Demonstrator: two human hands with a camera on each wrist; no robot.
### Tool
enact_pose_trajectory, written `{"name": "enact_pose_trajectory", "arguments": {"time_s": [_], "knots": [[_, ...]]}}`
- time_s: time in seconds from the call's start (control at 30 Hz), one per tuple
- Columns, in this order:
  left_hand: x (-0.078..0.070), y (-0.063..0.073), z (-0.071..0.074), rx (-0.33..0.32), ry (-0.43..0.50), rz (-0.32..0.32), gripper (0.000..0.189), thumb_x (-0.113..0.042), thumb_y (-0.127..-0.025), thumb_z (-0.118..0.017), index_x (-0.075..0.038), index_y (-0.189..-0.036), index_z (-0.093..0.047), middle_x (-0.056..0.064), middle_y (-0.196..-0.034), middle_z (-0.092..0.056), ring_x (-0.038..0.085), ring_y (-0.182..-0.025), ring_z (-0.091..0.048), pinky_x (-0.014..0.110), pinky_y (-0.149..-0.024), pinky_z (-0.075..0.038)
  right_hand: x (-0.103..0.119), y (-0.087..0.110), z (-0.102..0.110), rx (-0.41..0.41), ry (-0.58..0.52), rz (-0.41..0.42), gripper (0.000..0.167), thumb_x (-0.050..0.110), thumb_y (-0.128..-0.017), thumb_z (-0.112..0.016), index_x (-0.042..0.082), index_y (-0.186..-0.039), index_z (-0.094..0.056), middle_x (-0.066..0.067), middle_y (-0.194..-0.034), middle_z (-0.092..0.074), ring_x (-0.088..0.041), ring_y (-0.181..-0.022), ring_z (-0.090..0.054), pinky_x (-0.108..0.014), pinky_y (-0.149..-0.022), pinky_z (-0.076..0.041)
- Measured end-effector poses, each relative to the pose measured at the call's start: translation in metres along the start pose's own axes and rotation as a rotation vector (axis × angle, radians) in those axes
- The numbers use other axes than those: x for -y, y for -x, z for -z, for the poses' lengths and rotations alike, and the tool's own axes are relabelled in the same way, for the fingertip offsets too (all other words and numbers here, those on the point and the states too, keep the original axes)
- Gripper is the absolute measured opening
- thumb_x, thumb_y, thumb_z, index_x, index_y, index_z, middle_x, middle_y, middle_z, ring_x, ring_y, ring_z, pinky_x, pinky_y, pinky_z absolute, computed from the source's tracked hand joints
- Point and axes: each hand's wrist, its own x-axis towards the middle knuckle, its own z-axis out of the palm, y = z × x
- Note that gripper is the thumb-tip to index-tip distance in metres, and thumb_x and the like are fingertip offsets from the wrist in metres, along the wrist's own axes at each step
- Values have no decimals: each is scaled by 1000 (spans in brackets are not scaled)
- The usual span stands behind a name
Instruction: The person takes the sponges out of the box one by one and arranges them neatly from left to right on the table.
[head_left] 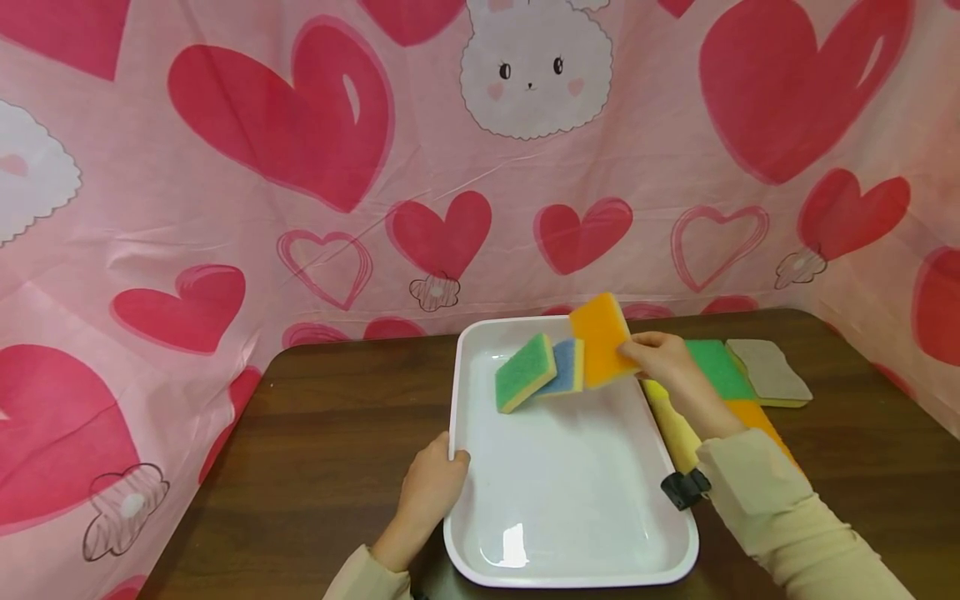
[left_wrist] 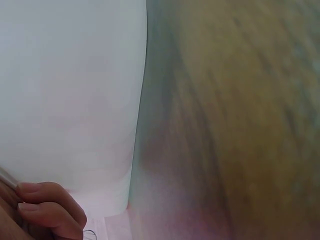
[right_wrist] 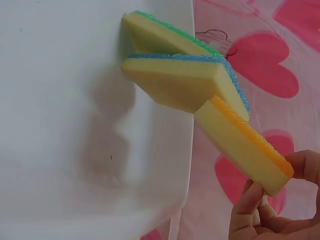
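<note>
My left hand point(head_left: 433, 482) grips the left rim of a white tray point(head_left: 562, 492), thumb over the edge; the left wrist view shows its curled fingers point(left_wrist: 52, 215) at the rim. Between thumb and fingers, my right hand point(head_left: 667, 362) pinches an orange-and-yellow sponge point(head_left: 600, 343) by its edge, above the tray's far right corner. A blue sponge point(head_left: 562, 368) and a green sponge point(head_left: 525, 373) lean at the tray's far end, the green one partly covering the blue. In the right wrist view, the orange sponge point(right_wrist: 245, 145) is close to the blue sponge point(right_wrist: 175, 82); whether they touch I cannot tell.
Right of the tray, on the dark wooden table point(head_left: 337, 417), lie a green sponge point(head_left: 720, 368), a grey sponge point(head_left: 768, 371), a yellow one point(head_left: 675, 429) and an orange one point(head_left: 753, 414), partly behind my right arm. A pink heart-print cloth point(head_left: 435, 167) hangs behind the table.
</note>
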Motion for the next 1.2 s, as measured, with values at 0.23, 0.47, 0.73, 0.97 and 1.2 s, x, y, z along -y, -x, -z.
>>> {"name": "enact_pose_trajectory", "arguments": {"time_s": [0.23, 0.47, 0.73, 0.97, 1.2], "knots": [[-1, 0, 0, 2, -3, 0, 29, -19, -87, -50, -1, -106, -62, 19, -99, -70, 27, -79, -64, 41, -62, -48, -1, 1, 7, 0, -6, -13, 59, 29, -97, -45, -14, -137, -37, -31, -136, -44, -26, -103, -53, -35, -92, -48], [-1, 0, 1, 6, 0, 1, 30, -19, -87, -49, -1, -106, -62, 18, -99, -70, 26, -79, -64, 41, -62, -48, -6, -1, 14, -10, -15, -27, 60, 29, -97, -45, -14, -138, -35, -30, -136, -44, -25, -102, -53, -20, -78, -47], [-1, 0, 0, 8, -3, 7, 30, -19, -87, -49, -2, -107, -62, 17, -101, -69, 26, -80, -63, 40, -62, -47, -13, -2, 21, 2, -35, -27, 62, 32, -97, -43, -14, -138, -34, -28, -135, -43, -21, -99, -51, -17, -76, -45], [0, 0, 0, 9, -7, 6, 30, -20, -87, -49, -2, -108, -62, 17, -102, -69, 26, -80, -63, 40, -63, -48, -18, -2, 27, -4, -49, -38, 64, 32, -97, -43, -15, -139, -32, -29, -138, -41, -19, -99, -51, -14, -73, -45], [0, 0, 0, 5, -10, 4, 30, -19, -87, -49, -2, -107, -62, 18, -102, -69, 27, -80, -63, 41, -63, -47, -23, -2, 33, -1, -62, -34, 65, 31, -96, -45, -16, -139, -31, -25, -132, -45, -7, -89, -50, -13, -71, -47]]}}
